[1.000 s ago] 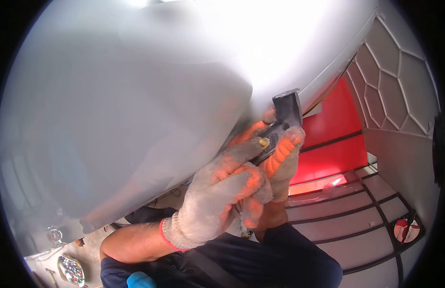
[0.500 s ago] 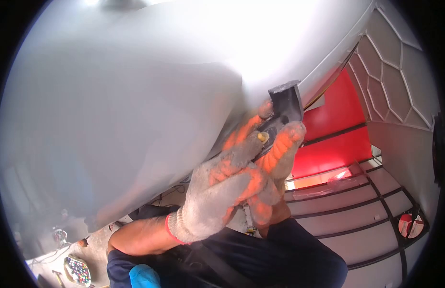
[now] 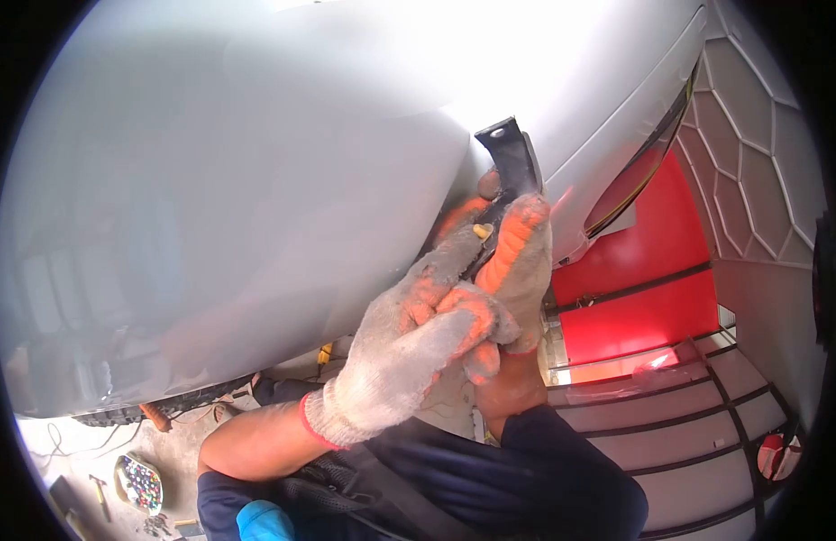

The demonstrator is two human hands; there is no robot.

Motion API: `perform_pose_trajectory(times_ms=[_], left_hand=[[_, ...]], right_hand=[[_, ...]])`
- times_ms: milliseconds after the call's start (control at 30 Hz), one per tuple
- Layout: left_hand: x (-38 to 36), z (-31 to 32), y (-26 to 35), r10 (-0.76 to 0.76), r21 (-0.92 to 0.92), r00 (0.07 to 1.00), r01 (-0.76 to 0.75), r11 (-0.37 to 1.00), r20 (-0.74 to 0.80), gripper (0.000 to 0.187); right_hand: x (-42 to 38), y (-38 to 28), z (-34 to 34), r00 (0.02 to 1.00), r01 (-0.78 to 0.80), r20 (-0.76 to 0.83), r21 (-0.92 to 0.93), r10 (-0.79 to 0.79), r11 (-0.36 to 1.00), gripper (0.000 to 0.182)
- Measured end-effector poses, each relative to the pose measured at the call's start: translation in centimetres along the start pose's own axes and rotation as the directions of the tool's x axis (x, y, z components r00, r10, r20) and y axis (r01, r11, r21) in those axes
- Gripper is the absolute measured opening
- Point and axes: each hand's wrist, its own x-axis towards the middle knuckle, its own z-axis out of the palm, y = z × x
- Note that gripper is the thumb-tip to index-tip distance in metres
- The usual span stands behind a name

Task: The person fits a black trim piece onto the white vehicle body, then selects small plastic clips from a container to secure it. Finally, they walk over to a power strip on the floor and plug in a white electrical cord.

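Observation:
A black, bent bracket-like part (image 3: 512,164) with a hole near its upper end stands beside a glossy pale curved panel (image 3: 255,207). My right hand (image 3: 521,257), in a grey glove with orange patches, is closed around the part's lower portion, thumb in front and fingers behind. My left hand (image 3: 404,338), gloved alike, is closed, with one finger reaching up to a small yellow piece (image 3: 482,232) against the part. Its other fingers are curled, and what lies beneath them is hidden.
A container of many-coloured small pieces (image 3: 140,484) and a hammer (image 3: 100,496) lie on the floor at lower left. A blue cloth-like item (image 3: 264,521) is near my leg. Red panels (image 3: 634,307) and a hexagon-patterned wall (image 3: 747,135) are at right.
The view has shifted. Both hands and the black part sit slightly further left and higher; the part is turned so that its holed end shows. The grips look the same.

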Motion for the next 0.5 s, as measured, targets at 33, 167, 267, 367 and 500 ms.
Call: perform_pose_trajectory(times_ms=[33,167,267,367,500], left_hand=[[0.1,-0.1,0.0,-0.005,-0.001,1.0,0.005,1.0,0.008,0.07],[0.3,-0.5,0.7,0.002,-0.032,0.998,0.0,0.999,0.061,0.039],[0.6,-1.1,0.5,-0.045,-0.006,0.998,0.045,0.999,0.038,0.029],[0.5,-1.6,0.4,-0.052,0.102,0.996,0.046,0.994,0.066,0.036],[0.8,-1.1,0.5,-0.071,0.146,0.996,0.063,0.987,0.05,0.051]], right_hand=[[0.1,-0.1,-0.1,1.0,0.012,-0.009,-0.036,-0.012,0.999,0.059],[0.5,0.2,0.0,0.996,0.086,0.008,-0.014,-0.086,0.996,0.058],[0.2,0.4,0.3,0.998,0.064,-0.009,0.087,-0.063,0.994,0.063],[-0.3,0.8,0.4,1.0,0.021,-0.024,0.196,-0.017,0.98,0.069],[-0.7,1.3,-0.2,0.997,-0.079,0.028,0.397,0.074,0.914,0.075]])
